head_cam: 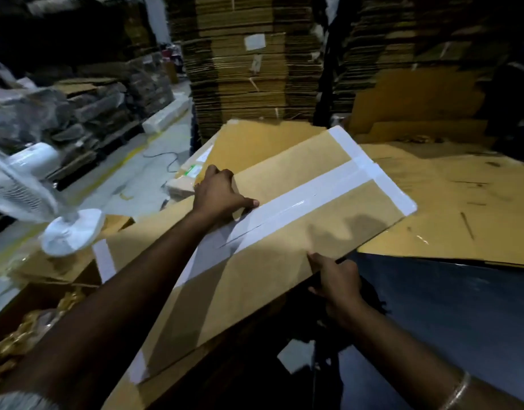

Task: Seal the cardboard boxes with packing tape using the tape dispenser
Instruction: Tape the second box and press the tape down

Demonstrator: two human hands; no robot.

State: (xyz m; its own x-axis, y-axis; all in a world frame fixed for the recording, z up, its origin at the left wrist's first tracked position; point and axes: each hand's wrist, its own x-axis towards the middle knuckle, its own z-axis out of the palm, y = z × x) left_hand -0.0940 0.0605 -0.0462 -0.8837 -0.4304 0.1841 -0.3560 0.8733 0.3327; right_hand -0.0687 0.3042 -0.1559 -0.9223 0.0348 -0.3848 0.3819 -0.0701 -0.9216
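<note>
Gripping the near right edge of the box (284, 232), the right hand (339, 287) sits at 5 o'clock, thumb on top and fingers curled under the cardboard. The box lies flat and tilted across the centre, its long axis running from 7 to 2 o'clock. White tape (299, 202) runs along its centre seam and across the far end. The left hand (222, 193) at 10 o'clock of the box holds its left edge, fingers wrapped over the side, thumb pressed on the tape. A white fan (33, 187) stands at 9 o'clock, beside the box. Flat cardboard sheets (461, 202) lie at 3 o'clock, under the box's far corner. Stacks of flattened cartons (248, 69) rise at 12 o'clock, well behind.
</note>
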